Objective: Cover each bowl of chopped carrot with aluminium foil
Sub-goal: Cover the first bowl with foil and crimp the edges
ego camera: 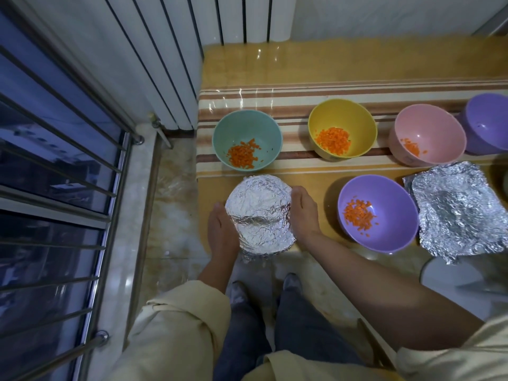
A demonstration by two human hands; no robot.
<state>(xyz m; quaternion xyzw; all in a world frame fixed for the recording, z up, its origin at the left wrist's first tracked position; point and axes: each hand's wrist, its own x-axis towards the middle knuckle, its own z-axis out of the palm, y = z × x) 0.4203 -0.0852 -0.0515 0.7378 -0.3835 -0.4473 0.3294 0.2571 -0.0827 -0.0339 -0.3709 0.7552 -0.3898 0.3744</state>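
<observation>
Head view looks steeply down, close above the table (275,67).

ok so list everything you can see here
foil-covered bowl: one, silver, front left
teal bowl: one, back left, holds chopped carrot
yellow bowl: one, back middle, carrot inside
pink bowl: one, back right, carrot inside
purple bowls: two, one front centre with carrot, one cut off at the right edge
foil sheet: one, silver, crumpled, front right
striped cloth: one, brown and cream, under the back bowls
radiator: one, white, far left
left hand, right hand: cupped round the covered bowl's sides
</observation>
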